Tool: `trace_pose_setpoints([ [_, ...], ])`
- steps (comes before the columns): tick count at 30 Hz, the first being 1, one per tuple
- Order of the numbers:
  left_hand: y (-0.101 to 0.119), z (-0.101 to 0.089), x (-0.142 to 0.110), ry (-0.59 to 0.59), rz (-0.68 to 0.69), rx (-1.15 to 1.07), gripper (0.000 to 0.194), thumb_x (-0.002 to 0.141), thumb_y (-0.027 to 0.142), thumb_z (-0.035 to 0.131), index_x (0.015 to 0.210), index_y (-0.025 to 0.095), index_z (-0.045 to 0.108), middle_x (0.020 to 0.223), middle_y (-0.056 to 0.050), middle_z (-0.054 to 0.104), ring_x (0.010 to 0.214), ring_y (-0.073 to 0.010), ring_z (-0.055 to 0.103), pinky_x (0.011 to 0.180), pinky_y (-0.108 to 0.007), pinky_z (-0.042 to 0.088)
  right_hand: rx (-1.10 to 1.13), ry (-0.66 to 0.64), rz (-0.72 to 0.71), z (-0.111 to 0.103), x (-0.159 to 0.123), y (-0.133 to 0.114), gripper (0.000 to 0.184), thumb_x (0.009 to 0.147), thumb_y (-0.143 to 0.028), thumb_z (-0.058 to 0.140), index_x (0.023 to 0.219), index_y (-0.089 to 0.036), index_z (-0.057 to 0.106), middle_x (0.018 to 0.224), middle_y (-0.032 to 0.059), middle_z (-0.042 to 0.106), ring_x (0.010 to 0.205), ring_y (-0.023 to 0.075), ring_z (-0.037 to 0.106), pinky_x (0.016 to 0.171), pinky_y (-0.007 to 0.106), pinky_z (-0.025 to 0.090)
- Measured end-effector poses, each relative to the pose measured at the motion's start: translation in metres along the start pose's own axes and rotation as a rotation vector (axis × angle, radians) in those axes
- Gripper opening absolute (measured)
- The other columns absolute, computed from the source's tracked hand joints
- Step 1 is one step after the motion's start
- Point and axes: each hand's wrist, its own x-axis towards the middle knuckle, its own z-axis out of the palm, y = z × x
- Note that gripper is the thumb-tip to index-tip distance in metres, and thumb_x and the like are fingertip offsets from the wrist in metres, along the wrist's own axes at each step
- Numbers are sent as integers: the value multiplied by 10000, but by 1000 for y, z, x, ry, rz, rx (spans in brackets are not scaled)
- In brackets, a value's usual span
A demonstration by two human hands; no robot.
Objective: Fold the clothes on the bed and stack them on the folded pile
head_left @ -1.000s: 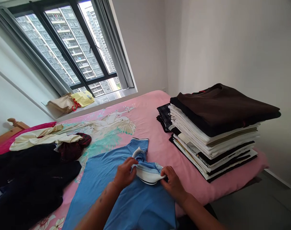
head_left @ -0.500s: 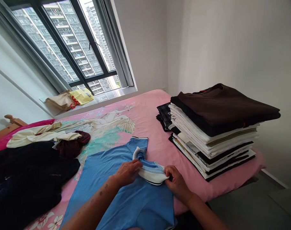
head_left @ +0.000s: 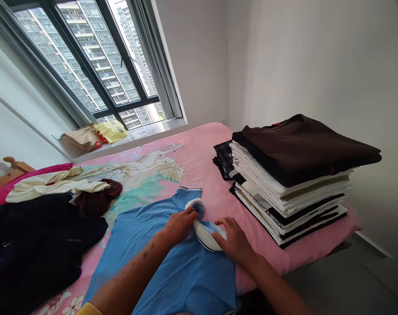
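A blue polo shirt (head_left: 136,227) lies spread on the bed, its white collar (head_left: 205,238) edged with a dark stripe and curled up. My left hand (head_left: 181,224) pinches the collar near its middle, close to the neck opening. At the collar's right end is my right hand (head_left: 235,241), thumb and fingers curved around the fabric from both sides. The undersides of the fingers are partly hidden. One shirt sleeve (head_left: 189,193) with a white and dark trim points away from me.
To the right stands a tall stack of folded clothes (head_left: 294,192), topped by a brown shirt (head_left: 304,140). Dark garments (head_left: 38,240) and a cream one (head_left: 51,183) lie heaped on the left. Pink bedding (head_left: 202,153) covers the bed; bags (head_left: 110,131) sit on the window sill.
My right hand has shifted slightly left and up, its fingers changing from a tight pinch to a wider curve. The collar is bent more tightly, and its ends are closer together.
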Motion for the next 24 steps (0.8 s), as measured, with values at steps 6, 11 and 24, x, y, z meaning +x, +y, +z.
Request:
trace_pose_setpoints([
  [6, 29, -14, 34, -124, 100, 164, 330, 791, 118, 421, 990, 251, 648, 1085, -60, 594, 808, -202, 593, 747, -306, 424, -18, -152, 104, 9, 28, -11, 148, 833, -277, 439, 851, -226, 577, 734, 33, 618, 672, 183, 543, 649, 300, 375],
  [11, 29, -10, 51, 105, 61, 106, 425, 828, 143, 405, 1211, 277, 531, 1334, -53, 459, 1026, -207, 571, 871, -327, 446, 338, 2, 436, 2, 24, 29, 138, 769, -271, 398, 733, -222, 521, 624, -16, 549, 584, 151, 488, 555, 258, 359],
  [24, -91, 20, 2, 226, -314, 122, 275, 866, 270, 416, 1015, 197, 635, 1086, -72, 626, 1040, -199, 577, 938, -348, 445, 684, -324, 458, -15, 38, 23, 244, 735, -358, 549, 866, -164, 616, 728, -5, 617, 662, 154, 526, 613, 256, 399],
])
